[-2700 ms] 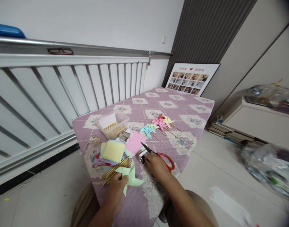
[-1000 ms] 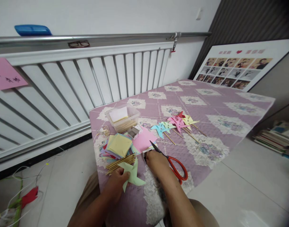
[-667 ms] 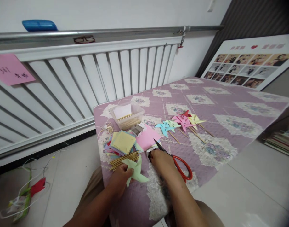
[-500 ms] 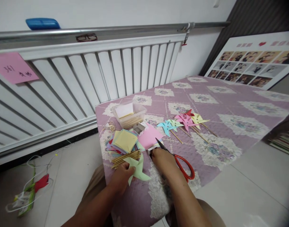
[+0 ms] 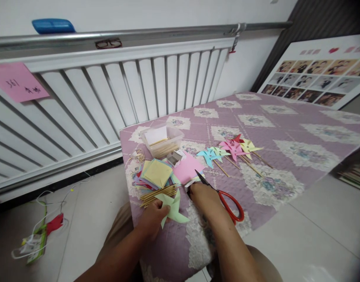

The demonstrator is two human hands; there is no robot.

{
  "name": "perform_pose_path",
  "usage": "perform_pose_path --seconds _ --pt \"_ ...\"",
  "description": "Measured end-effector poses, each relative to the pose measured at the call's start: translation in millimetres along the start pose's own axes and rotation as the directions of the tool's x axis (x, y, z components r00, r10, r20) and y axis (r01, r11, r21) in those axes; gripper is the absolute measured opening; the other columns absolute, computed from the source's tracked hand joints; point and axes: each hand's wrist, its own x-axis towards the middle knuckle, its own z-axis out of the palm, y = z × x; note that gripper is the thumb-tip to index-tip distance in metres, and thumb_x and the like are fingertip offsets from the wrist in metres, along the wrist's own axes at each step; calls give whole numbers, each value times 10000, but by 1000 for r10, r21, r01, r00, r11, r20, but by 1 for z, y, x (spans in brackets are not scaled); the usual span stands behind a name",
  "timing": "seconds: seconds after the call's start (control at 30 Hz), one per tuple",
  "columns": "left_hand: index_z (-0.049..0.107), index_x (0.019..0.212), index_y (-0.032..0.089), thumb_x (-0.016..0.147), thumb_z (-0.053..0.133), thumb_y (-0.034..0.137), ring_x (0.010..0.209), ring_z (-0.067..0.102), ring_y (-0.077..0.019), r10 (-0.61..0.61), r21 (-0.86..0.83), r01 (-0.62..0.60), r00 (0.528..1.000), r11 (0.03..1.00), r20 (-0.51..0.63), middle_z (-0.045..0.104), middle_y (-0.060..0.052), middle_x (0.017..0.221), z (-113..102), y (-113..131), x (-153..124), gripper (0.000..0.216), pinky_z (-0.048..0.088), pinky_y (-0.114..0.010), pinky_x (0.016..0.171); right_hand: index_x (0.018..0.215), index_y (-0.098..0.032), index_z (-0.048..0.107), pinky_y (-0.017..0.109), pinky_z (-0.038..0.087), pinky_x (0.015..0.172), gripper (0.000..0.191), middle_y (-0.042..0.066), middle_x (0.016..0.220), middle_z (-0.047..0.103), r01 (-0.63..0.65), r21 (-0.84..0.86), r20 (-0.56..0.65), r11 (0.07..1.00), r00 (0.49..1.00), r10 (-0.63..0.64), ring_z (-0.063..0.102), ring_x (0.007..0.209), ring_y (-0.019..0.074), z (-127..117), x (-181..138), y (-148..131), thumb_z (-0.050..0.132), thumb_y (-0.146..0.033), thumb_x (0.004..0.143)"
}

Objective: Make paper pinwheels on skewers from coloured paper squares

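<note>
A pale green paper pinwheel (image 5: 174,208) with folded blades is pinched between the thumb and fingers of my left hand (image 5: 156,215). Just behind that hand lies a bundle of thin wooden sticks (image 5: 159,194). My right hand (image 5: 204,197) is closed, its fingers curled down at a small white-and-dark object (image 5: 189,184) that I cannot make out. My hand hides most of it. Scissors with red handles (image 5: 238,217) lie beside my right hand, the dark blades pointing away, partly behind the hand. Pink paper (image 5: 187,168) lies just beyond.
Stacked coloured paper squares (image 5: 158,172) lie at left, before a clear plastic box (image 5: 177,139) of sticks. Several finished pinwheels (image 5: 233,148) rest at right on the purple floral cloth (image 5: 227,111). A radiator (image 5: 144,84) stands behind the table.
The view has shifted slightly. Both hands stay at nearly the same place, the left with the green pinwheel, the right by the scissors.
</note>
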Motion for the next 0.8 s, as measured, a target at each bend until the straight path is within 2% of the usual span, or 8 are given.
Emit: perform_pose_path --seconds 0.23,0.37,0.53,0.63,0.8 --pt "612 699 179 649 664 376 580 538 -141 -21 -12 20 1000 1000 -17 591 11 595 1 -1 1 210 382 -240 558 890 -158 707 290 417 604 242 148 922 737 -1 20 -40 1000 999 2 695 834 251 7 0 2 469 -181 850" --pt "617 745 166 682 627 340 563 515 -125 13 -81 -8 998 997 57 596 9 640 0 -4 3 185 389 -239 555 879 -175 682 268 377 588 252 103 883 722 8 62 -101 998 995 -2 668 780 206 6 -1 9 433 -219 892" --pt "623 769 161 722 603 323 539 492 -116 21 -59 -17 998 998 63 603 5 651 -2 -8 3 170 379 -237 538 876 -173 664 239 372 706 202 73 913 678 53 88 -184 995 982 -36 596 849 164 -1 -6 23 462 -184 885" --pt "629 798 169 727 608 308 577 521 -130 26 -90 -19 996 996 82 613 -1 671 -3 -10 4 158 402 -245 576 857 -188 683 252 363 760 181 70 943 657 80 88 -195 993 979 -62 557 909 180 -3 -12 25 503 -201 873" --pt "634 792 187 719 622 309 597 536 -144 -9 -113 19 996 993 84 621 -13 696 -2 -10 5 142 406 -253 587 874 -212 705 338 347 831 166 95 1174 593 92 78 -180 993 981 -76 451 1117 262 1 -18 21 540 -221 857"
